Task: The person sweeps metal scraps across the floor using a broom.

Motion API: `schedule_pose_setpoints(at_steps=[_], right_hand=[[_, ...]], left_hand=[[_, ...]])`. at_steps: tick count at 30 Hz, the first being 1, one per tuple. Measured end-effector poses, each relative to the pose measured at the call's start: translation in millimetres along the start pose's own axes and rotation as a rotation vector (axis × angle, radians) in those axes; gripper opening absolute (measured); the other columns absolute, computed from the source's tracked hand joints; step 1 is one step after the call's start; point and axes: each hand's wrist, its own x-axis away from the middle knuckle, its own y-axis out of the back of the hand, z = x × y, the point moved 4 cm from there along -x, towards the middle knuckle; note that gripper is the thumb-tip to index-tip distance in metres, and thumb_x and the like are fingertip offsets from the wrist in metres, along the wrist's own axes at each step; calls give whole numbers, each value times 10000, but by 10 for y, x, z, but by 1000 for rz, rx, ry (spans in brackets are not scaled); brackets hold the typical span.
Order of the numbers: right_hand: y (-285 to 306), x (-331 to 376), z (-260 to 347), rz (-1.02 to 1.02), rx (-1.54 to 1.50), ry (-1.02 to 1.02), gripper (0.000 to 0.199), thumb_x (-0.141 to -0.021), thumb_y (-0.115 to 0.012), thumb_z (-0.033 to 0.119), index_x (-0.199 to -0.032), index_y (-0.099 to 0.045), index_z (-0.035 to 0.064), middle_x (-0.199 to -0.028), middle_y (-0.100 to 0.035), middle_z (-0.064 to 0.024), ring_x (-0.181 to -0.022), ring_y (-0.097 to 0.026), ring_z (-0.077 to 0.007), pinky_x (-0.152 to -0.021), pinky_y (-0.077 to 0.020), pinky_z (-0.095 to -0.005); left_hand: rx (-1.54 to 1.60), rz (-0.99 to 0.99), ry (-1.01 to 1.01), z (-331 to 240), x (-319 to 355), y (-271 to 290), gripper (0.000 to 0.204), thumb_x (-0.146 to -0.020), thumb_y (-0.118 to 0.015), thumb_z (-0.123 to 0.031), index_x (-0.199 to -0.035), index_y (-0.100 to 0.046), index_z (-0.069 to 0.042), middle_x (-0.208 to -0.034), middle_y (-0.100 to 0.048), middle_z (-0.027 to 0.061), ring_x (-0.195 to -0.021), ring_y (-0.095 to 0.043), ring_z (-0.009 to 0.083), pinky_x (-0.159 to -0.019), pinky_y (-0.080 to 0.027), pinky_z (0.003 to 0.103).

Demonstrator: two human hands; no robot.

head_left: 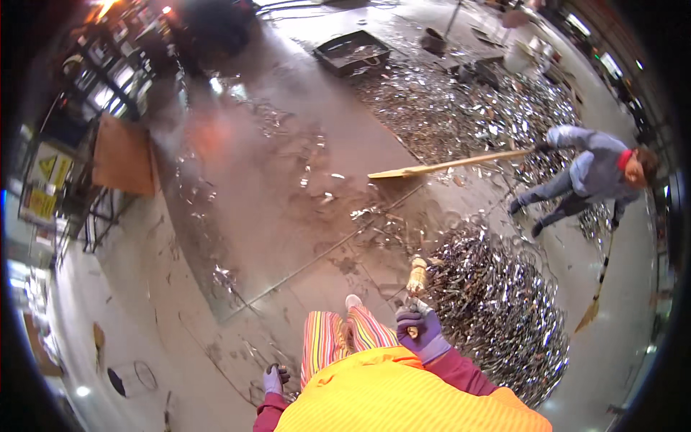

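Observation:
My right hand (425, 335), in a purple and grey glove, is closed around what looks like a straw broom (417, 276). Its pale yellow, bound part points away from me, beside a large heap of shiny metal strips (497, 309). Low at my left side hangs my left hand (275, 379), gloved in purple with dark fingertips. Its fingers are curled, and I see nothing in them. Between my striped trouser legs and the far floor lie scattered scraps and brown dust (317, 180).
At the right a co-worker (597, 165) holds a long wooden pusher (446, 164) and a broom (590, 314). Another metal heap (446, 108) spreads behind, near a black tray (353, 53). Warning signs (47, 180) and a brown board (122, 155) stand left. Haze hangs over the middle.

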Motion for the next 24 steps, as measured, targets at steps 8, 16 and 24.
schedule_pose_setpoints(at_steps=[8, 16, 24], right_hand=[[133, 24, -916, -53, 222, -530, 211, -807, -375, 221, -811, -447, 23, -489, -335, 18, -333, -281, -39, -315, -248, -163], [600, -23, -1437, -114, 413, -781, 298, -819, -354, 232, -983, -407, -12, -498, -366, -19, -325, -267, -50, -251, -221, -138], [1222, 247, -1400, -86, 482, -861, 293, -808, -354, 198, -1030, -395, 10, -527, -400, -30, -318, -244, -49, -275, -235, -155]], left_hand=[[245, -154, 123, 1319, 414, 573, 191, -773, -392, -201, -879, -428, -45, -607, -497, 124, -411, -491, 224, -345, -406, 301], [380, -246, 149, 1849, 1146, 625, 197, -773, -415, -248, -814, -466, -63, -593, -502, 112, -414, -496, 214, -337, -403, 302], [289, -158, 115, 1853, 983, 978, 231, -790, -392, -246, -799, -455, -24, -590, -514, 113, -421, -502, 196, -340, -402, 278]])
